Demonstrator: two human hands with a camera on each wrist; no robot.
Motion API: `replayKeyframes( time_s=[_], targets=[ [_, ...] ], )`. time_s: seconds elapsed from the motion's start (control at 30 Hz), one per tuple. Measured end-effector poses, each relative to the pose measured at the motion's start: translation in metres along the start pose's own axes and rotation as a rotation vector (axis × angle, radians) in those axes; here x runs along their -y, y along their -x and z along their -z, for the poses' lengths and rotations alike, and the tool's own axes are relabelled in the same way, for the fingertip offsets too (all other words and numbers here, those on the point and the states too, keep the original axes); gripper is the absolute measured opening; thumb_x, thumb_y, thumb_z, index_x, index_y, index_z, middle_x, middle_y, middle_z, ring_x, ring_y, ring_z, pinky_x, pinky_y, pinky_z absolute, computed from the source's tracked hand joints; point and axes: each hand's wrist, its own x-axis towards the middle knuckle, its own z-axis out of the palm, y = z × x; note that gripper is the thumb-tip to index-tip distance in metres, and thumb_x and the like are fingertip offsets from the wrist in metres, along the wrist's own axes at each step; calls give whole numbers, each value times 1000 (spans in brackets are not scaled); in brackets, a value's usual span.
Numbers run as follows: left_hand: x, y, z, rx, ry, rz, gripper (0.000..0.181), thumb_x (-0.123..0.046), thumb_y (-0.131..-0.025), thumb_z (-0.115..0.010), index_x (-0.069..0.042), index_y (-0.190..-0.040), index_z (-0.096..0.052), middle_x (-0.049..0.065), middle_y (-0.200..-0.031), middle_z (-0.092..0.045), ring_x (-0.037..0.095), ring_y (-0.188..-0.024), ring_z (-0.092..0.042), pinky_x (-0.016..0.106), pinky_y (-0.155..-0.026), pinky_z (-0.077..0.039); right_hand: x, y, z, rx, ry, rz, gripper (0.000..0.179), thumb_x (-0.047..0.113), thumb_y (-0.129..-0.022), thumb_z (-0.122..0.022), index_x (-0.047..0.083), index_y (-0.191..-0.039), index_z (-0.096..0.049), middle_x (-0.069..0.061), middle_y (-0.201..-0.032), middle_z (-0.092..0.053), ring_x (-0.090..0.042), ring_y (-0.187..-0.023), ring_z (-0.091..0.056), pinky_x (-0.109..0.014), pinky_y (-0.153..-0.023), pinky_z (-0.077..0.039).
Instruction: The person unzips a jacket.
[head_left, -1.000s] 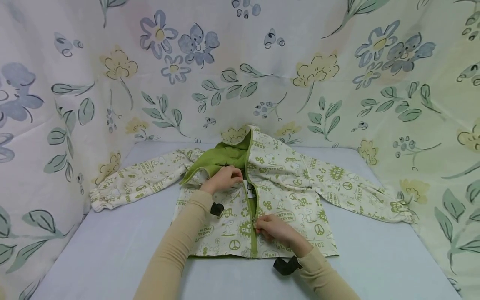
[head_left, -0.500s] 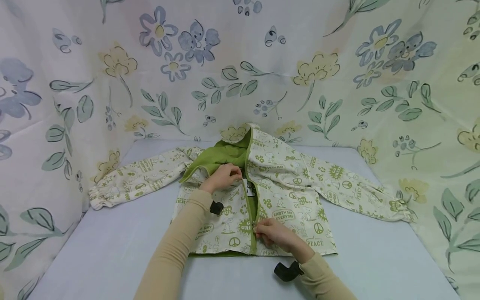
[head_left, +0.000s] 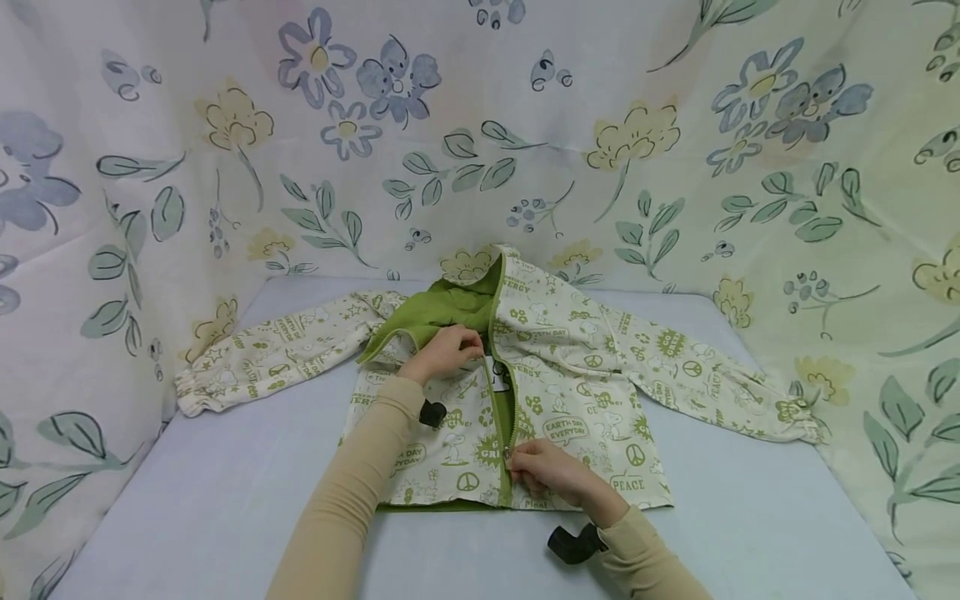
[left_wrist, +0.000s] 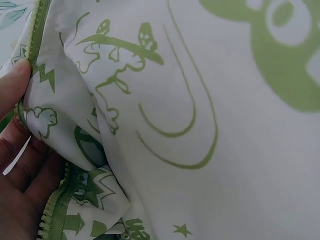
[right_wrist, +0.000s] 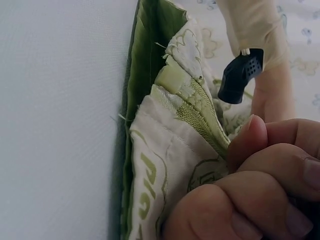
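Observation:
A white hooded jacket with green print and green lining lies face up, its front zipper parted at the top and joined near the hem. My left hand pinches the left zipper edge below the collar; in the left wrist view thumb and fingers grip the toothed edge. Lower down, my right hand pinches at the zipper slider, whose pull is hidden by the fingertips. The right wrist view shows the pale zipper bottom stop at the hem, beside the curled right fingers.
Both jacket sleeves spread outward, the left sleeve and the right sleeve. The jacket lies on a pale table. Floral curtains hang behind and at both sides. A black wrist device sits by the right cuff.
My right hand has moved a little down the zipper toward the hem, with the slider, and the upper opening reaches lower. My left hand keeps its hold near the collar.

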Motion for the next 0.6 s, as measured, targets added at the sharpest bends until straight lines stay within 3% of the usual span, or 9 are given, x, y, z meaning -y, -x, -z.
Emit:
replayKeyframes(
  time_s=[0.4, 0.6],
  targets=[
    [0, -1, 0, -29, -4, 10, 16, -17, -97, -52, -7, -97, -65, 4, -94, -53, 18, -79, -47, 33, -67, -43, 2, 4, -1, 20, 10, 4, 25, 9, -92, -48, -5, -73, -57, 1, -49, -35, -9, -43, -28, -23, -43, -25],
    [-1, -1, 2, -44, -3, 21, 16, -16, -97, -52, -6, -99, -65, 5, -95, -53, 19, -80, -48, 33, -68, -44, 2, 4, 0, 68, 11, -10, 27, 10, -93, -46, -3, -73, -58, 2, -50, -34, -10, -44, -25, -25, -44, -24]
  ],
)
